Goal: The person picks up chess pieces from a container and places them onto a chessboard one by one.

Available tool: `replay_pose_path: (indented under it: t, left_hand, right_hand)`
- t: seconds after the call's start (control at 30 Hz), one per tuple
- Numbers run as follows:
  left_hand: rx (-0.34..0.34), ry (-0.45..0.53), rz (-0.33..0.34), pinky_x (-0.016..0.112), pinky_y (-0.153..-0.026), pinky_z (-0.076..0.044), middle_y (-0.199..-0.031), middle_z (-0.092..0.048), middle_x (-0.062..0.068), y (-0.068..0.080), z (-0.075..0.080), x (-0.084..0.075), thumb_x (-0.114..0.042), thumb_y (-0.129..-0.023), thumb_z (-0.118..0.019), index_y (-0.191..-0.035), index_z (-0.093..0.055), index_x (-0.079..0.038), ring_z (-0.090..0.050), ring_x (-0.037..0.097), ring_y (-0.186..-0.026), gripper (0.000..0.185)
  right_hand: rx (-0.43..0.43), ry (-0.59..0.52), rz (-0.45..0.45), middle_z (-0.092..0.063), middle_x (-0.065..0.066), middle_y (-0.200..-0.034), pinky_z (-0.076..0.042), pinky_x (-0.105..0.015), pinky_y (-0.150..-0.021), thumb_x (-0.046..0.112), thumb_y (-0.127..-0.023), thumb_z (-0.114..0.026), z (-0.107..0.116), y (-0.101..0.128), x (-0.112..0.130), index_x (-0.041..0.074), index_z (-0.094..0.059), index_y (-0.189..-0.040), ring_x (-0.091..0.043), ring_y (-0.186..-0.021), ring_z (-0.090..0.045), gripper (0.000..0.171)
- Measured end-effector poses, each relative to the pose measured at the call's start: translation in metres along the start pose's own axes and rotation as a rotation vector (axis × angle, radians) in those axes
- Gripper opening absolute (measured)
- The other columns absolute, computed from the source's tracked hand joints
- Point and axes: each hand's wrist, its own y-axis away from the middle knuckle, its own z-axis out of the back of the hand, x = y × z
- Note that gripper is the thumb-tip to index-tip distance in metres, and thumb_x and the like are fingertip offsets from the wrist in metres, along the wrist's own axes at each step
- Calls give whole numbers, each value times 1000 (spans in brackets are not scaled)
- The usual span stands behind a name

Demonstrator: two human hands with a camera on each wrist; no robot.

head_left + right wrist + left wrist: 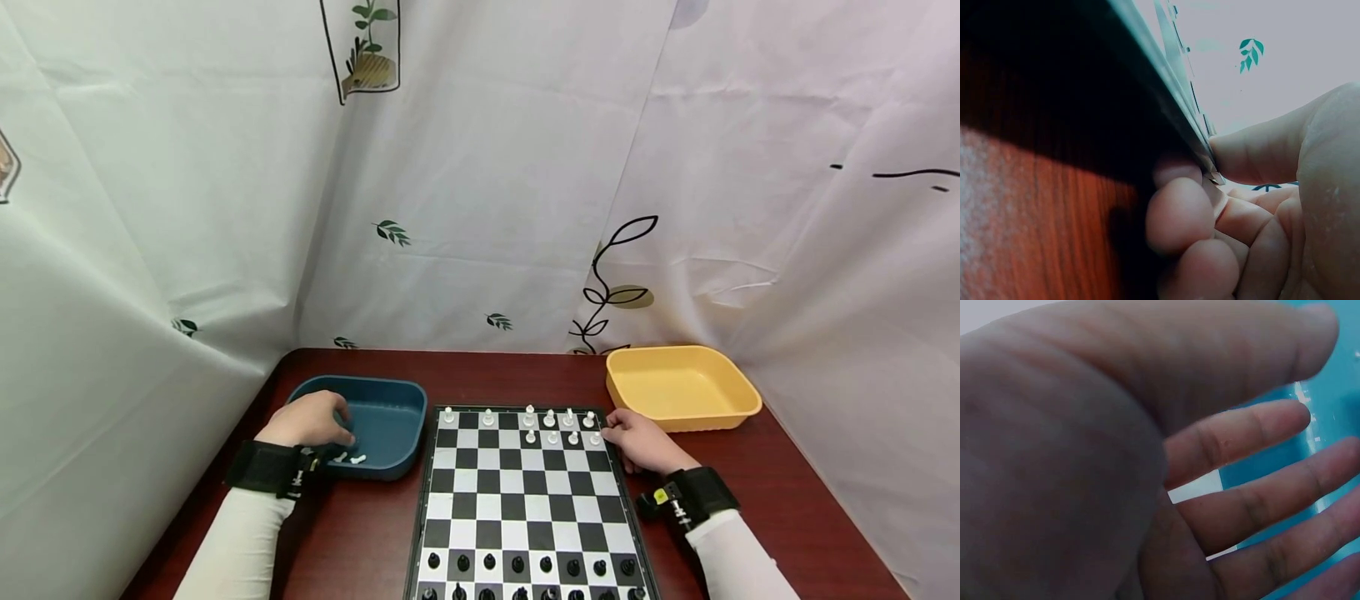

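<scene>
chess pieces are being moved from the blue tray (390, 392) onto the chessboard (525, 492), as far as can be judged: white pieces (558, 425) already stand in the far two rows, with gaps on the left, and black pieces (525, 567) fill the near rows. two loose white pieces (348, 457) lie in the tray near its front wall. the left hand (309, 419) is held inside the tray just above them, its fingers (1241, 431) spread and relaxed, with nothing seen between them in the left wrist view. the right hand (637, 440) rests at the board's far right corner, its fingers (1179, 215) curled round the board's edge (1172, 94) and steadying it. the next move, by this judgement, calls for a piece to be pinched and lifted over the tray wall to an open square on the left. the tabletop (360, 533) is bare between tray and board; the yellow tray (678, 387) sits just beyond the right hand, and curtain (150, 275) closes in on three sides.
</scene>
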Motion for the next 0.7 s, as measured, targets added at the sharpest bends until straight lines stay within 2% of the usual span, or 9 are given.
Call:
replay_pose_path:
  t: [0.1, 0.27, 0.7]
  left_hand:
    - [-4, -1, 12, 57, -81, -60, -123, -76, 16, 1, -2, 4, -30, -85, -96, -118, -82, -9, -72, 30, -100, 42]
    - [-3, -13, 36, 56, -79, -59, -114, -77, 12, 3, -6, 8, -29, -83, -97, -111, -83, -9, -70, 26, -94, 37]
    - [-5, -41, 20, 52, -75, -57, -97, -75, 2, 4, -13, 2, -25, -74, -103, -98, -82, -12, -65, 21, -84, 34]
  right_hand:
    - [0, 3, 2, -58, -7, -62, -48, -39, -49, 17, -109, -65, 0, 0, 1, 2, -62, -114, -24, -47, -59, 16]
    - [8, 9, -15, -59, -8, -64, -48, -38, -49, 17, -109, -64, 0, -1, 1, 2, -62, -114, -24, -48, -59, 16]
    - [1, 17, -8, -58, -7, -63, -48, -39, -49, 18, -109, -66, 0, 0, 2, 3, -63, -113, -25, -48, -59, 16]
